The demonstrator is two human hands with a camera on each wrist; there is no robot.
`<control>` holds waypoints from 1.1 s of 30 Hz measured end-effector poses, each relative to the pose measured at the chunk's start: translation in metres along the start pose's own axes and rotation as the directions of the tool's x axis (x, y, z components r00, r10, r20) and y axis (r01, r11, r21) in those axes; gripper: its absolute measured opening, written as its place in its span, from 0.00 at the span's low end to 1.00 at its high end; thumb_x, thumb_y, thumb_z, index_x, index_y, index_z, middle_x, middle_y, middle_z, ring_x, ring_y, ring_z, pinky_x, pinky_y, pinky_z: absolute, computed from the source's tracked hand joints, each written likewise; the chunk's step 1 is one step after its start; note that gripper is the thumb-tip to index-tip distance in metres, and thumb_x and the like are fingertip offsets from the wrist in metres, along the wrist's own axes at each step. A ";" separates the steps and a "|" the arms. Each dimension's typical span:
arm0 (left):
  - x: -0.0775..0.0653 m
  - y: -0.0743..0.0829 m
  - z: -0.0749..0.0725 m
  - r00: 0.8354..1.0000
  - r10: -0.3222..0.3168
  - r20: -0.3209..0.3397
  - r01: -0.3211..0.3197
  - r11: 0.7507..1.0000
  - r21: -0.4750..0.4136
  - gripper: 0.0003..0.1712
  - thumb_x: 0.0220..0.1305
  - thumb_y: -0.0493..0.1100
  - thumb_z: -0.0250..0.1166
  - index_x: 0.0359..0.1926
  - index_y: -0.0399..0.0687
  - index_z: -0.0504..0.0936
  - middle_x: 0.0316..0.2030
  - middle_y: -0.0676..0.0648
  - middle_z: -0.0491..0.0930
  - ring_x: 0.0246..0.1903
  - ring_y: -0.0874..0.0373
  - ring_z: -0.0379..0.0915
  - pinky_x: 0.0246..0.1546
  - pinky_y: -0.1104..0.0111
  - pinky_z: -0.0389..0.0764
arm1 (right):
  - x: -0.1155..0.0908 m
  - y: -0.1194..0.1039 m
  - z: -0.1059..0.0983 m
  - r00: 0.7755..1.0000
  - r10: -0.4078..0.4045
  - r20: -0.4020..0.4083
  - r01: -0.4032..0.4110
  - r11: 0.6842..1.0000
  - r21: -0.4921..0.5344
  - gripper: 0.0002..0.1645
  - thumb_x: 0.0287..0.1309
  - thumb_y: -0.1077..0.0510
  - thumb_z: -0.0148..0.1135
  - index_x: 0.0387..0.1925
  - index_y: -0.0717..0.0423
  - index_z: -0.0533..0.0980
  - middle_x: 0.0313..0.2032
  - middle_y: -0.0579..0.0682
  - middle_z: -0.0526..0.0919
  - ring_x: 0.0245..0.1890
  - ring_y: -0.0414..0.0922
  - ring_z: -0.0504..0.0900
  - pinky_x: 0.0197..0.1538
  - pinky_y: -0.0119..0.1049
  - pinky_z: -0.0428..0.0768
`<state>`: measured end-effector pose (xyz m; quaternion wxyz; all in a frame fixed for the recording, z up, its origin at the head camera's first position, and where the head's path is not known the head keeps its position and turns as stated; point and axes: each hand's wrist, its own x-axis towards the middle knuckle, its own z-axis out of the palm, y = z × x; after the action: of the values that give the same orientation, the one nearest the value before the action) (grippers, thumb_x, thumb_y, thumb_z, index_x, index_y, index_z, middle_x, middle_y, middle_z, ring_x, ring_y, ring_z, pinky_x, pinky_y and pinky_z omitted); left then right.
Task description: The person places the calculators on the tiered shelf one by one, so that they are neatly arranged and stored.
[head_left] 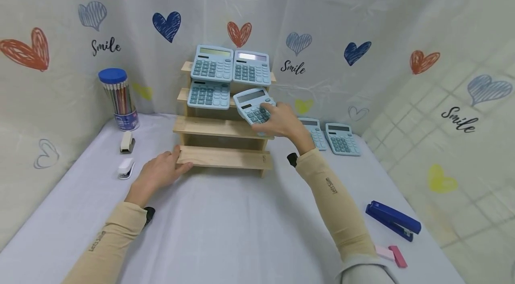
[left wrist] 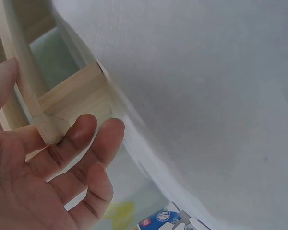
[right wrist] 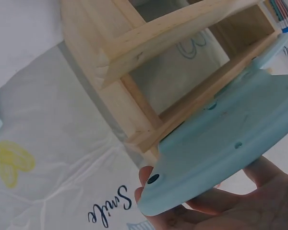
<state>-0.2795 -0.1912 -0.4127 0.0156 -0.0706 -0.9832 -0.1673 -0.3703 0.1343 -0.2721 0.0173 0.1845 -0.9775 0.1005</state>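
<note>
Currently, right hand (head_left: 283, 122) pinching a light-blue calculator (head_left: 253, 103) between thumb and fingers, tilted, at the right part of the wooden rack's (head_left: 225, 158) second tier from top; contact with that board cannot be told. Left hand (head_left: 161, 170) grips the lowest board's left end, thumb and index finger on it, other fingers loosely bent. Top-tier pair (head_left: 213, 62) side by side; second-tier calculator (head_left: 208, 95) left of the held one. Another pair (head_left: 342, 139) on the white cloth (head_left: 225, 230), right of rack.

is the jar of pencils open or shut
Shut: in the head view, the blue lid covers the top of the pencil jar, and the pencils stand beneath it.
</note>
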 end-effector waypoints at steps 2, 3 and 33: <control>0.000 0.000 0.000 1.000 0.002 0.000 -0.002 1.000 0.000 0.50 0.73 0.64 0.53 0.76 0.29 0.53 0.58 0.20 0.73 0.54 0.27 0.76 0.47 0.40 0.80 | 0.004 -0.003 0.000 1.000 0.004 -0.006 -0.004 1.000 -0.001 0.51 0.53 0.30 0.59 0.75 0.46 0.63 0.69 0.68 0.67 0.69 0.63 0.66 0.67 0.59 0.70; 0.000 0.000 0.001 1.000 0.002 0.001 -0.002 1.000 0.002 0.50 0.73 0.64 0.53 0.75 0.29 0.53 0.58 0.20 0.73 0.54 0.27 0.76 0.47 0.40 0.80 | 0.007 -0.004 0.000 1.000 0.008 -0.009 -0.008 1.000 -0.004 0.51 0.53 0.29 0.58 0.75 0.46 0.63 0.69 0.67 0.68 0.69 0.63 0.66 0.68 0.59 0.69; 0.000 -0.001 0.003 0.999 0.007 -0.038 -0.006 1.000 0.020 0.49 0.72 0.64 0.55 0.75 0.29 0.55 0.56 0.22 0.76 0.52 0.29 0.78 0.47 0.41 0.81 | 0.060 -0.024 0.010 0.986 0.167 0.022 -0.168 0.983 0.073 0.63 0.55 0.15 0.47 0.80 0.49 0.51 0.79 0.67 0.39 0.81 0.65 0.36 0.78 0.63 0.52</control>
<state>-0.2792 -0.1909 -0.4157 0.0357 -0.0704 -0.9841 -0.1590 -0.4171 0.0891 -0.2731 -0.0060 0.1030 -0.9852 0.1365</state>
